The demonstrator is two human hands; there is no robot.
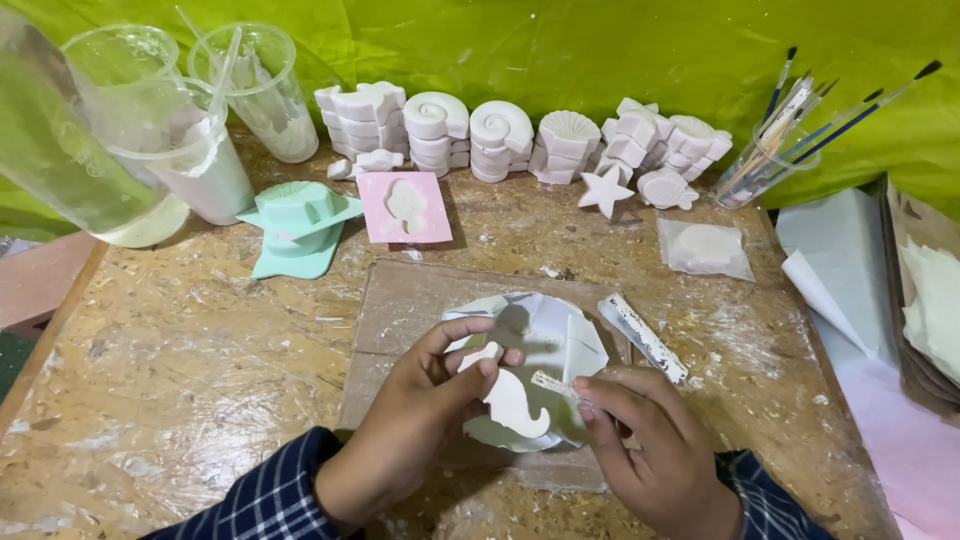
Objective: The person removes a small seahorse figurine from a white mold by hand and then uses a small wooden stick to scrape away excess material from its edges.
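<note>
A white plaster seahorse (pixel 512 398) sits pinched between the thumb and fingertips of the left hand (pixel 420 420), its head under the thumb and its curled tail pointing toward the right hand (pixel 650 450). The right hand's fingers close around a thin white-smeared stick (pixel 556 386), whose tip meets the seahorse's back; most of the stick is hidden inside the grip, so its full length cannot be told. Directly beneath both sets of fingers lies a crumpled white paper plate (pixel 560 335) on a brown cardboard sheet (pixel 410 300). The lower rim of the plate is covered by the hands.

Just beyond the right fingertips lies a flat, plaster-crusted scraper stick (pixel 642 337). Farther out from the left fingers sit a pink mould (pixel 404 207) and a mint-green mould (pixel 300 225). Past these, a row of white plaster shell and star casts (pixel 520 135) lines the green backdrop. Clear plastic cups (pixel 200 130) stand at far left, one cut off by the frame edge. A cup of brushes (pixel 765 155) stands far right. Both forearms wear plaid sleeves (pixel 270 495), cropped at the bottom edge.
</note>
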